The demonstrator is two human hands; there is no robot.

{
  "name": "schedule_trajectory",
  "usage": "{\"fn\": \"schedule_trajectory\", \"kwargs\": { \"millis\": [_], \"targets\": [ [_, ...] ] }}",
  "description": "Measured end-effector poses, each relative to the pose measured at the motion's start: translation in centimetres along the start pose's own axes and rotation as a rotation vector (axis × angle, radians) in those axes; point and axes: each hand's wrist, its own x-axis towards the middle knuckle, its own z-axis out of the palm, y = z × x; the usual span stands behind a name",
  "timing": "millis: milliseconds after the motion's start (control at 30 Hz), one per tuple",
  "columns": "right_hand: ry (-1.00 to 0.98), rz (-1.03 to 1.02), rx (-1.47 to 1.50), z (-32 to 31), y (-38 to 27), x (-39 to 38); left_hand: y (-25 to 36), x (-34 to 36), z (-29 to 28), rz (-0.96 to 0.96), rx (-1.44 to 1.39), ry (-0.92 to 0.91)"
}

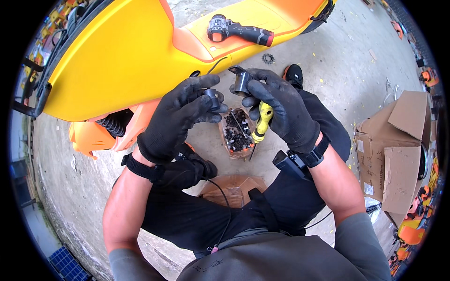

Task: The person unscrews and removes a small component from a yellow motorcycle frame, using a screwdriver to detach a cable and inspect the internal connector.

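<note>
In black work gloves, both my hands are raised close together over the floor beside a yellow and orange scooter [117,51]. My left hand [176,114] pinches a small dark ring-shaped part [212,97] between thumb and fingers. My right hand [283,105] grips a shiny dark metal bracket [242,82] with a rounded sleeve and a flat tab. Its lower fingers also keep hold of a yellow-handled screwdriver [264,117], tip down. The two dark parts are apart from each other. Below them sits an open box of small dark hardware [236,131].
A cordless drill [239,33] lies on the scooter's footboard. On the concrete floor a small toothed ring [267,58] lies near my shoe. An open cardboard box [393,145] stands at the right, with orange and yellow parts along the far right edge.
</note>
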Motion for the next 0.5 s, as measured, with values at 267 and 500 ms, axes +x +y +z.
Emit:
{"fn": "schedule_trajectory", "kwargs": {
  "millis": [267, 500],
  "targets": [
    [-0.013, -0.007, -0.013, 0.2, 0.1, -0.1, -0.3, 0.4, -1.0, -0.008, 0.134, 0.117],
    [-0.028, 0.013, -0.005, 0.6, -0.3, -0.1, -0.8, 0.4, -1.4, -0.022, -0.131, 0.021]
  ]
}}
